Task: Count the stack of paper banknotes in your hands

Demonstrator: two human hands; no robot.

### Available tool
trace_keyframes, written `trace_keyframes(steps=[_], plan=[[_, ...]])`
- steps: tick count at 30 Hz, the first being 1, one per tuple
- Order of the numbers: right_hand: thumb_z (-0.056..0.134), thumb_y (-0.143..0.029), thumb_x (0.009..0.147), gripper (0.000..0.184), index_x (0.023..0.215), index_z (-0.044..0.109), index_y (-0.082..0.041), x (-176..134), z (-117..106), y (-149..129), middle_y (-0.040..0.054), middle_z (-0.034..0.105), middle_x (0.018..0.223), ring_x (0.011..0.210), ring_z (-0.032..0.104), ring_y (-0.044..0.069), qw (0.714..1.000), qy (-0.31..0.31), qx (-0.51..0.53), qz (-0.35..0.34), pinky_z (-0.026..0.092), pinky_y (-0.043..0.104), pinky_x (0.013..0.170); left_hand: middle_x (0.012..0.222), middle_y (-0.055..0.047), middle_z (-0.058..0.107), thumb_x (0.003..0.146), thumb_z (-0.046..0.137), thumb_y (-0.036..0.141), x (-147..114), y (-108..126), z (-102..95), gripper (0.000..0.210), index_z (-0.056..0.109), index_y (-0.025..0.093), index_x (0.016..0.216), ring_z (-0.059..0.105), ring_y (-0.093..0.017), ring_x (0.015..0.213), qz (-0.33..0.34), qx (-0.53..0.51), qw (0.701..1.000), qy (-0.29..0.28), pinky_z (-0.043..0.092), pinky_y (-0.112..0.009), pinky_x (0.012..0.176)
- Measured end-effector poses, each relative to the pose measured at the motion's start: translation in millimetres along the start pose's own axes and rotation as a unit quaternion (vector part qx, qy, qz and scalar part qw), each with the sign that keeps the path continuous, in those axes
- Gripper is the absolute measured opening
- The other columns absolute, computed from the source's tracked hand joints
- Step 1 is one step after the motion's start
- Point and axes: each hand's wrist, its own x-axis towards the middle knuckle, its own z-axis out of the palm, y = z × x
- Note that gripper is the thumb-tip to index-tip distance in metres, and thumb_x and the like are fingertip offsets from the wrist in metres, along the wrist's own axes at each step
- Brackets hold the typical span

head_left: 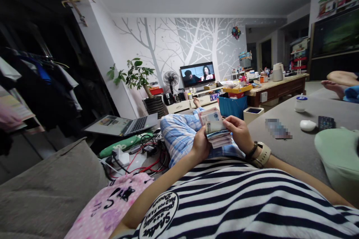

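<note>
A stack of banknotes (214,124) is held above my lap, with pinkish notes at the far side and bluish ones folded over nearer me. My left hand (201,144) grips the stack along its left edge, the thumb lying on top. At the right edge my right hand (238,130) pinches a banknote between thumb and fingertips. A watch (263,154) and a dark bead bracelet (251,150) circle my right wrist. Below the banknotes are my blue checked trousers (176,130). The undersides of the banknotes are hidden.
To the left, a laptop (137,125) stands open beside tangled cables (151,149) and a pink cloth (112,201). On the grey sofa at right lie a white mouse (307,125), a remote control (326,122), a blue-lidded jar (300,104) and a green cushion (338,149). Another person's foot (333,86) shows far right.
</note>
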Motion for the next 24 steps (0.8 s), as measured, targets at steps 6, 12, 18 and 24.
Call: trace_keyframes(steps=[6, 12, 18, 24], plan=[[0.071, -0.054, 0.077, 0.039, 0.062, 0.057, -0.021, -0.3, 0.1, -0.1, -0.0019, 0.048, 0.062, 0.061, 0.038, 0.014, 1.000, 0.004, -0.008, -0.008, 0.032, 0.030, 0.058, 0.094, -0.010, 0.080, 0.084, 0.064, 0.041, -0.5, -0.7, -1.3, 0.042, 0.074, 0.014, 0.115, 0.076, -0.031, 0.093, 0.005, 0.005, 1.000, -0.004, 0.060, -0.044, 0.088], [0.071, -0.052, 0.077, 0.037, 0.063, 0.058, -0.021, -1.1, -0.7, 0.6, -0.0018, 0.048, 0.063, 0.062, 0.038, 0.014, 1.000, 0.000, -0.003, -0.011, 0.031, 0.030, 0.058, 0.095, -0.010, 0.080, 0.083, 0.065, 0.041, 0.1, -2.9, -3.5, 0.043, 0.074, 0.014, 0.114, 0.075, -0.031, 0.095, 0.014, 0.010, 1.000, -0.010, 0.059, -0.045, 0.089], [0.073, -0.053, 0.078, 0.038, 0.063, 0.058, -0.021, -0.2, -0.7, 1.9, -0.0020, 0.048, 0.063, 0.062, 0.039, 0.014, 1.000, -0.001, 0.001, -0.015, 0.032, 0.030, 0.058, 0.094, -0.010, 0.080, 0.081, 0.067, 0.043, 0.1, -2.9, -2.5, 0.044, 0.074, 0.014, 0.114, 0.076, -0.031, 0.094, 0.018, 0.014, 1.000, 0.007, 0.060, -0.044, 0.089], [0.072, -0.054, 0.078, 0.038, 0.064, 0.058, -0.021, -1.1, 0.3, -0.6, -0.0026, 0.048, 0.060, 0.059, 0.038, 0.014, 1.000, -0.002, 0.003, -0.005, 0.033, 0.030, 0.057, 0.093, -0.009, 0.080, 0.082, 0.067, 0.043, 0.0, -2.9, -2.8, 0.043, 0.073, 0.015, 0.113, 0.076, -0.030, 0.091, 0.017, 0.015, 1.000, 0.003, 0.060, -0.044, 0.087]])
